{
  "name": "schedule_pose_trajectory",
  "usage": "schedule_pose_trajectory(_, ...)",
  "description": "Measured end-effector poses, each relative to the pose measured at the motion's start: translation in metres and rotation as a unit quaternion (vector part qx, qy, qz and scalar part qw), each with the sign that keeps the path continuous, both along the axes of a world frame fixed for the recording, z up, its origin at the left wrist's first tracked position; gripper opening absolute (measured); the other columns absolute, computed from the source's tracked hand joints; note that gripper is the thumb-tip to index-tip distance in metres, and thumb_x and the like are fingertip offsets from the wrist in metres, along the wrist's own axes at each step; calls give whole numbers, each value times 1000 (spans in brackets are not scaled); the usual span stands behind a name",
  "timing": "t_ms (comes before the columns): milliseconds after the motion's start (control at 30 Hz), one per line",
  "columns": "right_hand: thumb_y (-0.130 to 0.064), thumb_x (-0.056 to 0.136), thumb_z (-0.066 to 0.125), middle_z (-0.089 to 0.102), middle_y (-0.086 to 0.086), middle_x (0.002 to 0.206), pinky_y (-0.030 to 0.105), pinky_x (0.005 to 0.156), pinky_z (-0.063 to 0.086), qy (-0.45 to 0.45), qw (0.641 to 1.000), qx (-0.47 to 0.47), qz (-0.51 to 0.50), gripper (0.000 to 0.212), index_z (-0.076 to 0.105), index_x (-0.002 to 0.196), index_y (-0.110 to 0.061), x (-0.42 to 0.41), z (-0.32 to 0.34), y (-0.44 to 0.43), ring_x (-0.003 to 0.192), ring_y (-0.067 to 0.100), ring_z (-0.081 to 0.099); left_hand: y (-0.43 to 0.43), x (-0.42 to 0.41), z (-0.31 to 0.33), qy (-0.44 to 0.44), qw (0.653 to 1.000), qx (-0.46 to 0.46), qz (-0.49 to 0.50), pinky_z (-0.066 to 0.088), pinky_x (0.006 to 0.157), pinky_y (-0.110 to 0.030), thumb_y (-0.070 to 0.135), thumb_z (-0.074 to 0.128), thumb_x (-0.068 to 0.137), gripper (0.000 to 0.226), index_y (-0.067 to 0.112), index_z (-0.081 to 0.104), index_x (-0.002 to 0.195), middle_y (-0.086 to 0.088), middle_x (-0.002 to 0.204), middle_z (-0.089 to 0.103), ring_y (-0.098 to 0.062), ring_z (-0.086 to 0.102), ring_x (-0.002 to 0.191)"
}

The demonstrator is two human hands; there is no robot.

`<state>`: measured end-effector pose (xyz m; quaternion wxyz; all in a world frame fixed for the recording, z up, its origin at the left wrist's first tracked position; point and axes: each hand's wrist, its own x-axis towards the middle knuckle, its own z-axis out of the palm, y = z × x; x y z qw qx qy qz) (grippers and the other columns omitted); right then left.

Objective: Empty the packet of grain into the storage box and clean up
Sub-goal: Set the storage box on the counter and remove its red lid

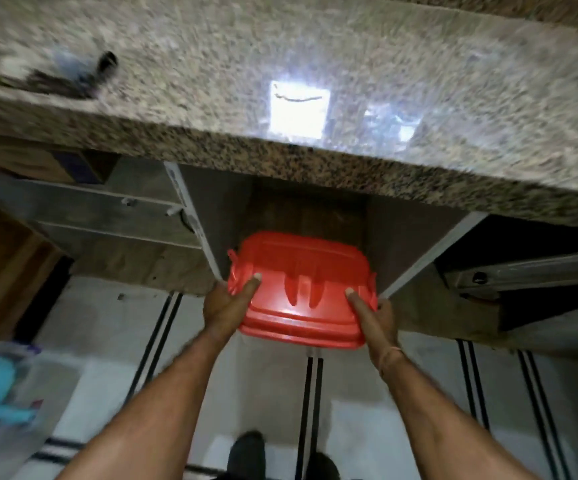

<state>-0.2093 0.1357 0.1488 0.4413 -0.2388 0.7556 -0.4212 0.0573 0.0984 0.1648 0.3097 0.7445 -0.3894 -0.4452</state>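
L hand (223, 308), R hand (379, 318) gripping red-lidded storage box (301, 268), below granite counter (315, 161)

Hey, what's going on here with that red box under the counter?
A person stands at a granite counter and grips a red storage box with both hands. The left hand is on its left side and the right hand on its right, thumbs resting on its closed top. The box is at the mouth of the open compartment below the counter. Whether it is going in or coming out cannot be told.
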Motion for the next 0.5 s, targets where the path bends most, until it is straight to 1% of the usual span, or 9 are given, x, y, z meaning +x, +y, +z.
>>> schedule_pose_trajectory(67,-59,68,84,75,1,100,48,83,62,-12,1000,8,18,53,64,103,-26,7,50,34,89,23,75,32,11,53,-19,1000,4,-3,54,86,-34,79,68,72,67,21,69,106,4,99,73,-21,69,92)
schedule_pose_trajectory(133,-59,71,82,70,0,104,38,75,62,-7,999,24,21,62,56,112,-22,14,113,64,89,21,73,61,15,121,-43,999,17,-7,51,83,-34,70,69,80,61,16,63,107,-1,101,67,-24,63,92)
schedule_pose_trajectory(200,-61,72,81,67,1,107,31,67,60,-2,999,21,28,68,53,117,-19,19,162,90,90,19,72,84,20,169,-60,998,24,-6,47,80,-35,66,69,82,59,13,61,105,-5,101,64,-26,60,93)
schedule_pose_trajectory(267,-62,70,81,67,4,110,30,65,58,9,1000,2,27,71,54,117,-16,25,214,109,91,19,71,101,26,223,-66,998,10,-1,42,74,-33,67,69,81,59,13,59,103,-4,99,64,-25,59,90)
schedule_pose_trajectory(333,-57,73,82,67,5,111,28,62,57,15,1000,-11,23,68,54,117,-13,32,263,123,89,17,70,116,33,270,-57,998,-1,9,39,66,-31,67,70,80,59,14,59,102,-3,97,64,-20,58,82)
schedule_pose_trajectory(367,-57,73,82,66,5,110,31,62,59,17,999,-17,23,67,54,116,-13,35,286,127,89,18,70,120,37,291,-54,998,-12,10,38,62,-30,67,70,80,59,13,60,102,-3,96,65,-18,57,78)
schedule_pose_trajectory(400,-59,70,83,67,5,109,37,67,62,20,999,-20,22,67,55,113,-15,37,305,129,89,19,71,122,40,308,-53,998,-17,13,39,60,-29,67,71,79,60,13,61,102,-4,96,66,-17,57,76)
schedule_pose_trajectory(467,-65,62,82,69,5,105,45,77,62,29,999,-40,14,71,57,107,-16,41,349,131,89,21,72,126,48,349,-30,999,-37,14,48,67,-32,71,72,74,65,13,62,101,-5,97,69,-21,63,80)
schedule_pose_trajectory(500,-67,58,81,70,6,103,44,77,62,33,998,-50,12,75,59,107,-14,42,369,128,87,22,72,123,51,367,-21,998,-49,12,53,73,-36,75,71,69,71,13,63,102,-6,98,70,-23,66,83)
